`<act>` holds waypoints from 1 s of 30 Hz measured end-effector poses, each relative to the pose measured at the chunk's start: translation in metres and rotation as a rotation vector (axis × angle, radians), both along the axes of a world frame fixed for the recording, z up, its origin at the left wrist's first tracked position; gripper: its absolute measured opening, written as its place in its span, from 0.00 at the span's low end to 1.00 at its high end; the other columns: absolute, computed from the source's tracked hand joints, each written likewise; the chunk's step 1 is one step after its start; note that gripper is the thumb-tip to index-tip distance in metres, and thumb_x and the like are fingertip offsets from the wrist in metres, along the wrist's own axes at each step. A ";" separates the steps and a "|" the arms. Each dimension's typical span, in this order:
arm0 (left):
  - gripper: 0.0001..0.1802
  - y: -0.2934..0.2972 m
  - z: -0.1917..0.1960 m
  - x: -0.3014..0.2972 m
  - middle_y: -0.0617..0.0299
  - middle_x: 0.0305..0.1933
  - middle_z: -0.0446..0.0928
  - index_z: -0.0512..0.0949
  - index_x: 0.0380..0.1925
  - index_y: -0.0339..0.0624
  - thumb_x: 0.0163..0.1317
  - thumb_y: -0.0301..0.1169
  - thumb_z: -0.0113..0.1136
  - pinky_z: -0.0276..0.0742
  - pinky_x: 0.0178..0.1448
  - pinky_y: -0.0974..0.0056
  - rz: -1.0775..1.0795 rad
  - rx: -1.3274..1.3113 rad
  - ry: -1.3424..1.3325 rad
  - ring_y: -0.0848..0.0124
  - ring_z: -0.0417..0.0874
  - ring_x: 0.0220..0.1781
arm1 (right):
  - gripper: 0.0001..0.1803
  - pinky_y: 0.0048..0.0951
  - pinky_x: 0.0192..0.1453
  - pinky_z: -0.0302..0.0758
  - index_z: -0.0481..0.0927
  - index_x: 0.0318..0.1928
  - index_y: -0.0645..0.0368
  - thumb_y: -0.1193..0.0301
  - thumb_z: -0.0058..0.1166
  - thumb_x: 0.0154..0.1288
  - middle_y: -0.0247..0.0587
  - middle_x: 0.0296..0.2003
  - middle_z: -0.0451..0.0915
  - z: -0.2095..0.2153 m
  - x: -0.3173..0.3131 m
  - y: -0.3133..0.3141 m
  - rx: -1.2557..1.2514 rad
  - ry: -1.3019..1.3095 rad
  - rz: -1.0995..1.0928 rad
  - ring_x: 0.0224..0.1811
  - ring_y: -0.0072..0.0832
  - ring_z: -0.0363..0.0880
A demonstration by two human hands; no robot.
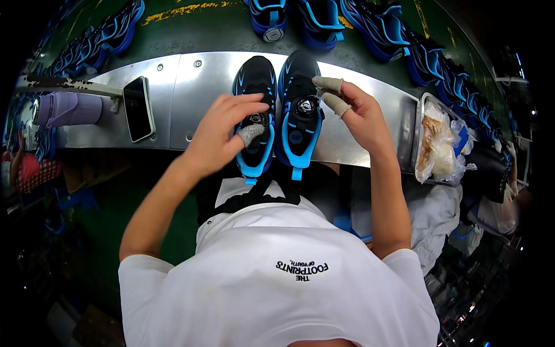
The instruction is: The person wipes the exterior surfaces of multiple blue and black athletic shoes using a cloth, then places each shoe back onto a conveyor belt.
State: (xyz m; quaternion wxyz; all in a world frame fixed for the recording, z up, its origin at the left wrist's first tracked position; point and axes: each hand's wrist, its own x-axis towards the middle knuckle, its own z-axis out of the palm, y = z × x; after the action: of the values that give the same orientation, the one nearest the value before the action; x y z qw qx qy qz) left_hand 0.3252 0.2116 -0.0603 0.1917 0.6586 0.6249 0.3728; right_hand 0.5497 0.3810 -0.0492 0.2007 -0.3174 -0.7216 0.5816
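Note:
Two black sneakers with bright blue trim stand side by side, toes away from me: a left shoe and a right shoe. Each has a round black dial on its tongue. My left hand is over the left shoe, fingers stretched across it and thumb in a grey fingertip cover. The left dial shows between that thumb and the fingers; whether they touch it, I cannot tell. Beside the right shoe, my right hand has its fingers apart, several in beige covers. Its fingertips are close to the shoe's side, clear of the right dial.
The shoes rest on a curved metal ledge. A phone and a lilac flask are to the left, below a worn metal bar. A metal tray with plastic bags is right. More sneakers line the green surface beyond.

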 end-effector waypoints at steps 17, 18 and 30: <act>0.21 0.010 0.037 0.011 0.53 0.28 0.79 0.81 0.34 0.40 0.51 0.46 0.74 0.75 0.36 0.60 -0.024 -0.345 0.035 0.58 0.80 0.29 | 0.18 0.24 0.54 0.72 0.83 0.55 0.54 0.72 0.59 0.65 0.34 0.47 0.83 -0.001 0.012 0.005 0.123 0.011 0.027 0.46 0.22 0.77; 0.20 0.015 0.056 -0.010 0.57 0.26 0.77 0.81 0.33 0.38 0.51 0.41 0.76 0.73 0.35 0.64 -0.012 -0.484 -0.052 0.67 0.75 0.27 | 0.17 0.24 0.53 0.72 0.83 0.55 0.54 0.72 0.59 0.66 0.33 0.46 0.83 -0.003 0.018 0.011 0.103 -0.018 -0.006 0.45 0.21 0.76; 0.18 0.150 0.015 -0.148 0.50 0.49 0.79 0.78 0.49 0.39 0.56 0.26 0.61 0.73 0.59 0.52 0.438 0.171 0.646 0.49 0.78 0.51 | 0.22 0.24 0.45 0.75 0.79 0.58 0.53 0.75 0.60 0.63 0.39 0.49 0.78 -0.006 -0.033 0.095 0.501 -0.109 -0.083 0.37 0.26 0.76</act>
State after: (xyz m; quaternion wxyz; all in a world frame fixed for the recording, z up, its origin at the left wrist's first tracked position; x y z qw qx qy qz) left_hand 0.1774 0.3615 -0.0453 -0.1544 0.6068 0.7453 0.2293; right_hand 0.5170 0.4763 -0.0547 0.2579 -0.3179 -0.8392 0.3580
